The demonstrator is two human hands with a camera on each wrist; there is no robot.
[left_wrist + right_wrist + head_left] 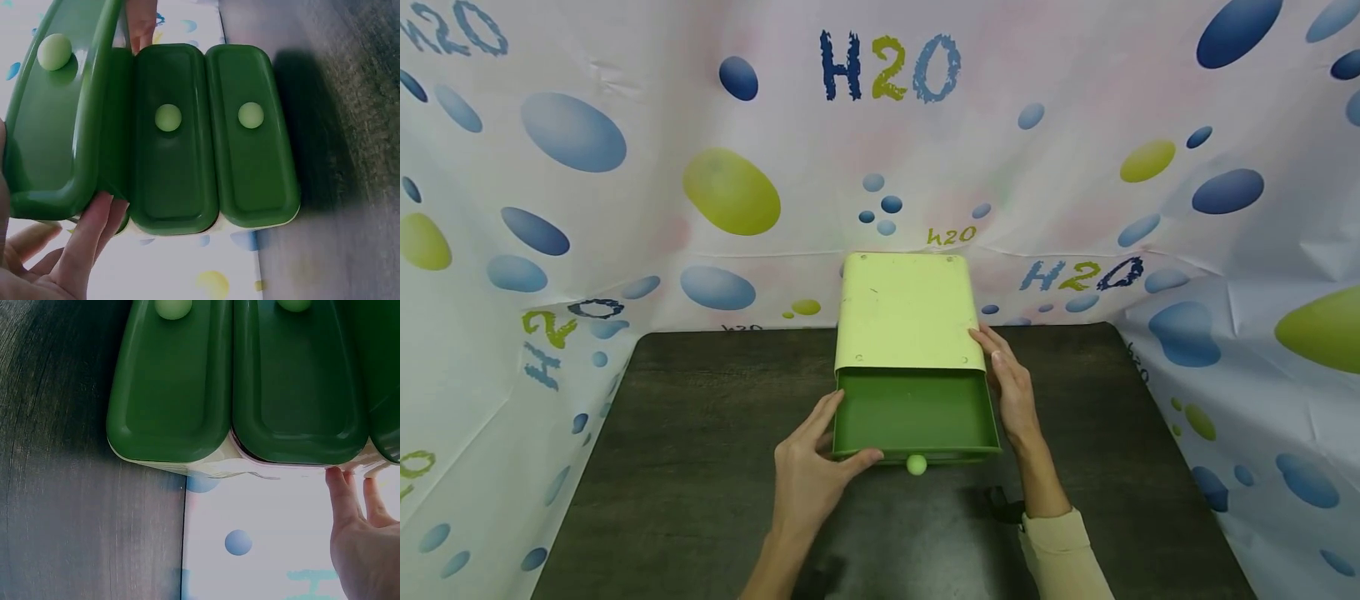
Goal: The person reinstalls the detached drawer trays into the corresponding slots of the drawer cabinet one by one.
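Note:
A small three-drawer cabinet [910, 308] with a pale yellow-green shell stands at the back of the table. Its top drawer [917, 412], dark green with a round light green knob [916, 465], is pulled out, and its inside looks bare. My left hand [812, 475] grips this drawer at the front left corner, thumb over the front edge and fingers along the side. The right hand [1015, 392] rests with extended fingers against the cabinet's right side. In the left wrist view, the middle drawer [172, 169] and bottom drawer [256, 169] are pushed in.
The dark wood-patterned table [715, 433] reaches out on both sides of the cabinet. Behind and beside it hangs a white curtain [820, 150] printed with blue and green spots and lettering. A dark strap-like thing [1003, 504] shows by the right wrist.

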